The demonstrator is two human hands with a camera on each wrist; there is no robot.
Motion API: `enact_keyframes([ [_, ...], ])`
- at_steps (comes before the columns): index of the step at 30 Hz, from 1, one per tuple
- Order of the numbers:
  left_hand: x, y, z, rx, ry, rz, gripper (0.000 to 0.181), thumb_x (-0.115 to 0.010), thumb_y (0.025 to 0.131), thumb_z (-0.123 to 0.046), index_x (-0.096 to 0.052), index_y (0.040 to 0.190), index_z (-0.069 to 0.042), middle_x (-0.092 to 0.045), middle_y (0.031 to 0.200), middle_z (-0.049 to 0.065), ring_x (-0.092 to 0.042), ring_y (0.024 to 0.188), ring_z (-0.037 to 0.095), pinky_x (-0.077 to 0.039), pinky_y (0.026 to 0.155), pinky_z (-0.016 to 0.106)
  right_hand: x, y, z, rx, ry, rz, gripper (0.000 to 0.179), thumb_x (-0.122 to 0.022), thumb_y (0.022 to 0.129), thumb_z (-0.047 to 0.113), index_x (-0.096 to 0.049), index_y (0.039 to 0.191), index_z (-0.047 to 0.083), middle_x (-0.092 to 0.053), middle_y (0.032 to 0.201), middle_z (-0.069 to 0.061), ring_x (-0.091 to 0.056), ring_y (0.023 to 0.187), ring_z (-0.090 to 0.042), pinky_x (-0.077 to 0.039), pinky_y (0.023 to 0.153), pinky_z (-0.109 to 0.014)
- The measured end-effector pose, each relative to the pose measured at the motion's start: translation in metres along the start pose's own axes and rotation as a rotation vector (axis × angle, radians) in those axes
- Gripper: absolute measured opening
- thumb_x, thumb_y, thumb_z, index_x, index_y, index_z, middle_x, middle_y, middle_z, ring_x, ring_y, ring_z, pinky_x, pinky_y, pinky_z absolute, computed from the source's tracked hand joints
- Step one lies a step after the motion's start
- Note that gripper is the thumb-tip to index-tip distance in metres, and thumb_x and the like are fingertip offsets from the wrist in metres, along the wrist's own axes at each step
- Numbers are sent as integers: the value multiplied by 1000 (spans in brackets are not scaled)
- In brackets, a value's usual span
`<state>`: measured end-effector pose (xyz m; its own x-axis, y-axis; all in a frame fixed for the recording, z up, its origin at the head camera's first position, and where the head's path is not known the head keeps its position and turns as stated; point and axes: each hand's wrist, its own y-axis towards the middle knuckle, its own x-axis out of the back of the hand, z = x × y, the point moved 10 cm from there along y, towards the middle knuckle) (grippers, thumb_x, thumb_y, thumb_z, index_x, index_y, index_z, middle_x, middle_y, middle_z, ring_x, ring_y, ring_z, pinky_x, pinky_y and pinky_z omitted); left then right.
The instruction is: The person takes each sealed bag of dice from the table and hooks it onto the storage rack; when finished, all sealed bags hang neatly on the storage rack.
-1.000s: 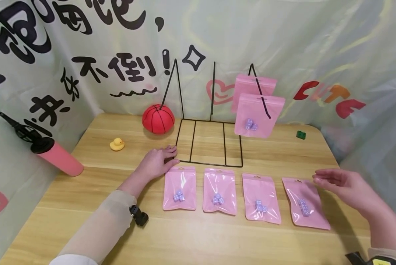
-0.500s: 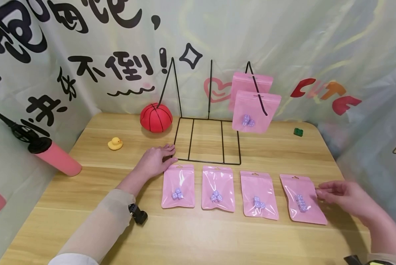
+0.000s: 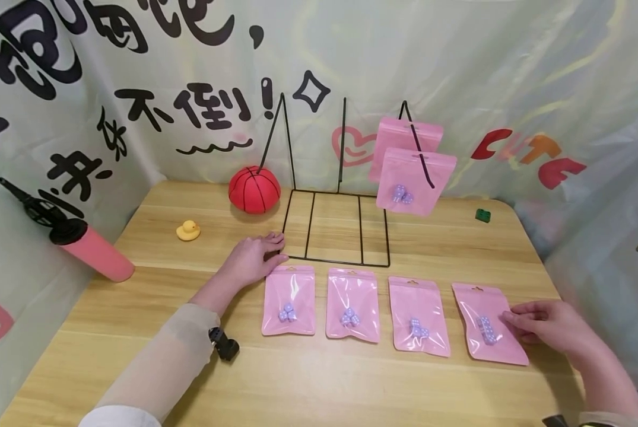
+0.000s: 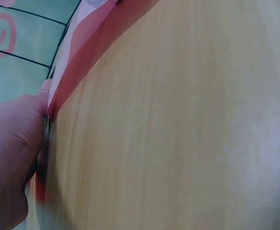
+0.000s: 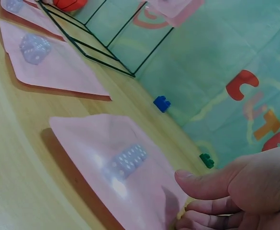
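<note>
While resting the left hand (image 3: 248, 261), fingers extended, on the near-left corner of the black rack (image 3: 339, 261), seemingly steadies it. Next, shows the first pink bag (image 3: 288, 290) and second bag (image 3: 352, 293), laid flat with hang holes toward the rack, probably for orderly reach; then the rear hanging bag (image 3: 399, 136) and front hanging bag (image 3: 404, 178), hung on one prong (image 3: 427, 172); then the third bag (image 3: 417, 302). With the right hand (image 3: 551, 326), meets the edge of the fourth bag (image 3: 477, 305), thumb over, fingers curled alongside; cannot tell whether pinching it.
</note>
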<state>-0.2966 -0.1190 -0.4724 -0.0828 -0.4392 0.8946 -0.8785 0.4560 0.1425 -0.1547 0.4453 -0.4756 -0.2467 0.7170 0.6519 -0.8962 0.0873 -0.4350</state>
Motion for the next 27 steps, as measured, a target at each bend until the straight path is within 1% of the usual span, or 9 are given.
enact_keyframes([
  [3, 1, 0, 0, -3, 0, -9, 48, -73, 102, -40, -69, 139, -10, -59, 149, 6, -49, 145, 28, -37, 120, 51, -2, 1, 1, -18, -23, -9, 58, -76, 100, 37, -66, 119, -18, -71, 91, -3, -63, 77, -18, -58, 65, -27],
  [6, 2, -1, 0, -6, 2, -12, 48, -74, 102, -39, -70, 139, -10, -60, 148, 6, -49, 145, 28, -38, 120, 51, -5, 1, 3, -30, -36, -11, 56, -75, 101, 39, -68, 117, -15, -67, 89, -3, -59, 78, -20, -53, 62, -28],
  [8, 2, -1, 0, -8, 5, -10, 48, -73, 102, -39, -69, 139, -10, -60, 148, 6, -49, 145, 28, -38, 120, 51, -6, 0, 5, -27, -35, -10, 51, -74, 102, 36, -68, 115, -13, -66, 88, -3, -58, 77, -20, -51, 61, -28],
  [13, 2, -1, -1, -5, 3, -6, 48, -74, 102, -39, -69, 139, -10, -61, 147, 6, -50, 144, 28, -38, 119, 52, -8, -1, 14, 19, -18, -2, 37, -70, 105, 28, -67, 109, -9, -64, 87, -4, -57, 75, -19, -50, 61, -28],
  [16, 2, -1, -2, 0, 3, -4, 48, -73, 102, -39, -69, 140, -10, -61, 147, 6, -50, 144, 27, -38, 119, 52, -7, -2, 20, 61, 0, 1, 31, -67, 107, 23, -64, 108, -8, -63, 87, -4, -56, 75, -17, -50, 60, -28],
  [19, 3, -1, -2, 2, 4, -4, 49, -73, 102, -40, -69, 140, -10, -61, 147, 6, -49, 144, 27, -38, 120, 51, -4, -2, 27, 126, 32, -21, 28, -64, 107, 13, -62, 114, -15, -66, 91, -6, -59, 75, -13, -53, 62, -27],
  [22, 4, -1, -2, 3, 3, -5, 48, -73, 102, -40, -69, 139, -10, -61, 147, 5, -50, 144, 27, -38, 120, 51, 0, -4, 37, 204, 53, -50, 35, -65, 106, 7, -57, 125, -22, -71, 97, -10, -63, 78, -7, -57, 64, -25],
  [24, 3, -1, -3, 3, 2, -5, 48, -74, 102, -40, -69, 139, -10, -61, 147, 5, -49, 144, 27, -38, 120, 51, 3, -5, 43, 236, 48, -77, 40, -67, 104, 6, -57, 129, -23, -74, 101, -13, -65, 80, -4, -58, 66, -23],
  [27, 3, -1, -2, 5, 2, -6, 48, -74, 101, -39, -70, 139, -10, -61, 147, 5, -49, 145, 27, -38, 120, 51, 7, -9, 53, 276, 17, -112, 37, -69, 103, 6, -61, 126, -22, -75, 103, -14, -64, 81, -2, -57, 67, -20],
])
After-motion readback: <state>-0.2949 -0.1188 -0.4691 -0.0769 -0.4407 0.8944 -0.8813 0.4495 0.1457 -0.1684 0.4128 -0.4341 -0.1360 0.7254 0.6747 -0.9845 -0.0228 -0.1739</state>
